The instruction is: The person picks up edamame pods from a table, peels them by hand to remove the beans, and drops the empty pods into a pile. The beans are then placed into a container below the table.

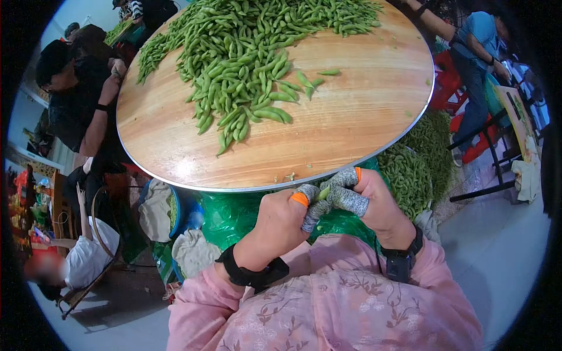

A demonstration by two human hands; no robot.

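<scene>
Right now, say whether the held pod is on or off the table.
Off: left hand and right hand hold the pod beyond the table rim.

Illumination: bright on the tabletop; a white glare spot lies close to its near-left edge. Green plastic below the near edge shows small highlights. A dark shadow lies beneath the chair. Sharpness: bean pods, left hand and right hand are clear; a seated person's head is blurred. Distortion: strong wide-angle curvature toward the periphery; black vignetting fills all corners.
</scene>
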